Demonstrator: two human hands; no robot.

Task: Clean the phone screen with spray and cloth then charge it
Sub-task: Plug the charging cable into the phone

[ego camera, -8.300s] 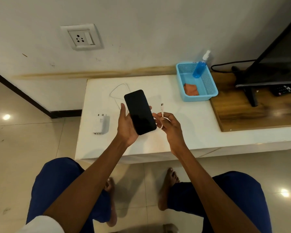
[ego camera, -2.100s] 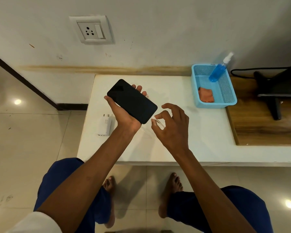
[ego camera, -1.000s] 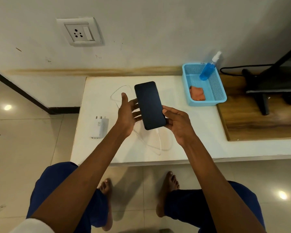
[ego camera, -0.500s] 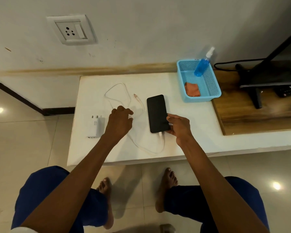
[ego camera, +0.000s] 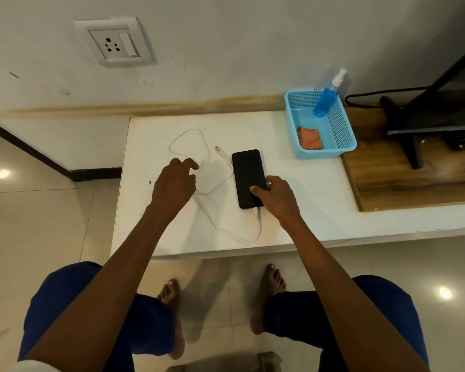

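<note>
Wall socket (ego camera: 112, 42) up on the wall, far left of both grips. White desk (ego camera: 293, 205) below it.

Left grip (ego camera: 175, 181) hovers low over the desk's left part, fingers loosely curled, spread a little, holding nothing that shows. Whatever lies under it is hidden; only a small metal bit (ego camera: 149, 182) pokes out at its left edge. White cable (ego camera: 207, 167) loops just right of and behind the left grip, its free plug end (ego camera: 218, 150) lying bare on the desk between the two grips, near the phone's top left corner.

Phone (ego camera: 249, 178) lies flat on the desk, screen up and dark, right of the left grip. Cable's other end (ego camera: 256, 211) sits in the phone's near edge, then curves toward the desk's front edge.

Right grip (ego camera: 275, 196) rests on the phone's near right corner, thumb on the screen, fingers curled round the right edge, pinching it.

Blue basket (ego camera: 344, 140) sits well right of and behind the right grip, on the desk. Orange cloth (ego camera: 309, 138) lies in its near part; blue spray bottle (ego camera: 326, 100) leans in its far corner.

Wooden board (ego camera: 414, 181) and TV stand (ego camera: 414, 149) at far right.
</note>
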